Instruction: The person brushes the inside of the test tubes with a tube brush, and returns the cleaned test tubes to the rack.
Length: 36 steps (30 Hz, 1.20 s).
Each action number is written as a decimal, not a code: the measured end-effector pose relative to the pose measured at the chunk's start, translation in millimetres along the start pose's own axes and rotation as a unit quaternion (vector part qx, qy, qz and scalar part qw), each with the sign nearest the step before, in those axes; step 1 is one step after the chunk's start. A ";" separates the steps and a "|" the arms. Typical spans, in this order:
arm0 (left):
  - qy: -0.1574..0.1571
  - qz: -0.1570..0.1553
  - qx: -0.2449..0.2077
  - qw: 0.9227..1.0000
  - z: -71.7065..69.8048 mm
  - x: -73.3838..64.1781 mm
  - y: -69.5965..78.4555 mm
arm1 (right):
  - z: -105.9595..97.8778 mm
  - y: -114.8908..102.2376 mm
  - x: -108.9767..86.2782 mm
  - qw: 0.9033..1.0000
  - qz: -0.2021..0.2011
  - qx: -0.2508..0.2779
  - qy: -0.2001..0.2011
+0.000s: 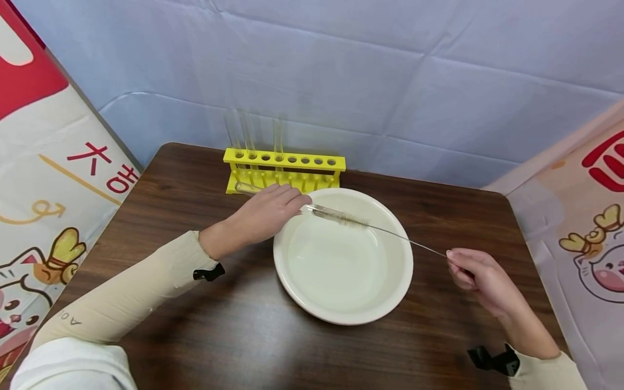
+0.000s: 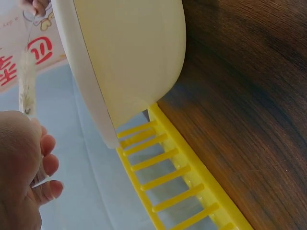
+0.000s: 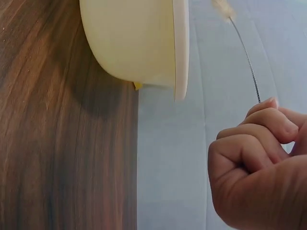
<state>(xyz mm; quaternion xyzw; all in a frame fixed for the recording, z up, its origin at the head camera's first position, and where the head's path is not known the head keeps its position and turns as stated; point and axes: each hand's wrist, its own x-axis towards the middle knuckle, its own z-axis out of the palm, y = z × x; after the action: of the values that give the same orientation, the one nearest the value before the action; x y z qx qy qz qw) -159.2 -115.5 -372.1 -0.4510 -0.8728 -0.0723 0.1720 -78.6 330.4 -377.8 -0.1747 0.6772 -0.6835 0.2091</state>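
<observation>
Over the left rim of a white basin [image 1: 341,265], my left hand [image 1: 275,211] grips a clear glass test tube [image 1: 247,188] that lies nearly level, its closed end pointing left. Bristles of a test tube brush [image 1: 353,220] sit partly inside the tube's mouth and partly outside it. My right hand [image 1: 480,276], to the right of the basin, pinches the far end of the brush's thin wire handle [image 1: 407,238]. In the right wrist view the fingers [image 3: 259,139] are curled, with the wire rising from them. The basin appears to hold water.
Behind the basin stands a yellow test tube rack [image 1: 285,157] with three upright test tubes in its left part. Everything rests on a dark wooden table [image 1: 234,336]. A pale cloth [image 1: 312,70] hangs at the back, with printed banners on both sides.
</observation>
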 end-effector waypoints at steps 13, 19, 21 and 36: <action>0.017 0.010 0.004 1.000 2.8 2.6 2.5 | 36.4 -8.4 11.5 0.966 -0.013 -0.140 0.219; 0.011 0.007 0.003 1.000 2.6 3.9 3.8 | 47.3 -10.4 14.6 0.929 -0.085 -0.221 0.283; 0.008 0.005 0.002 1.000 2.4 3.8 4.1 | 48.3 -9.4 15.7 0.917 -0.104 -0.255 0.288; -0.006 0.004 -0.004 1.000 -0.2 7.2 4.5 | 49.6 0.9 24.8 0.885 -0.155 -0.321 0.301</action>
<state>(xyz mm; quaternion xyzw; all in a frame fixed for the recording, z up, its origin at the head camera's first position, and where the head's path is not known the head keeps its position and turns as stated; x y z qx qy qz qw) -159.3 -107.3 -369.4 -0.4559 -0.8716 -0.0724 0.1649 -73.8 275.1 -378.7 -0.1209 0.8544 -0.4721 -0.1804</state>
